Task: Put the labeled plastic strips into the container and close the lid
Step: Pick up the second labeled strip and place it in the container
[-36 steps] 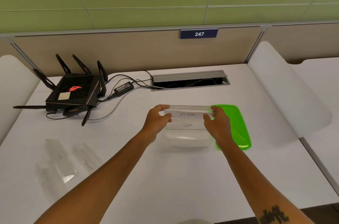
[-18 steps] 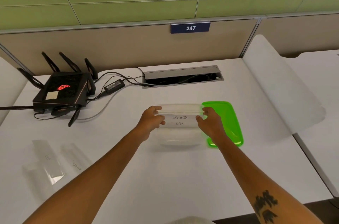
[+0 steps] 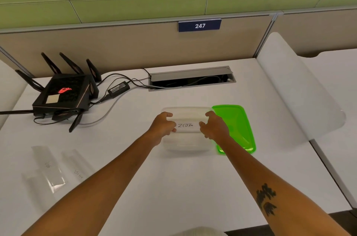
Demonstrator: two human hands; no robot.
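A clear plastic container (image 3: 186, 145) stands open in the middle of the white desk. Over its opening I hold a clear strip labeled ZEBRA (image 3: 187, 126) by its two ends. My left hand (image 3: 163, 124) pinches the left end and my right hand (image 3: 214, 126) pinches the right end. The strip sits low inside the container's rim. The green lid (image 3: 236, 125) lies flat on the desk, touching the container's right side. More clear labeled strips (image 3: 49, 166) lie on the desk at the near left.
A black router (image 3: 61, 94) with antennas, its power brick (image 3: 118, 87) and cables occupy the back left. A cable slot (image 3: 192, 78) is set into the desk behind the container. A white divider panel (image 3: 297, 88) stands at the right.
Both hands have lowered the ZEBRA strip into the container, covering the TIGER strip that showed below it earlier. The camera has shifted slightly.
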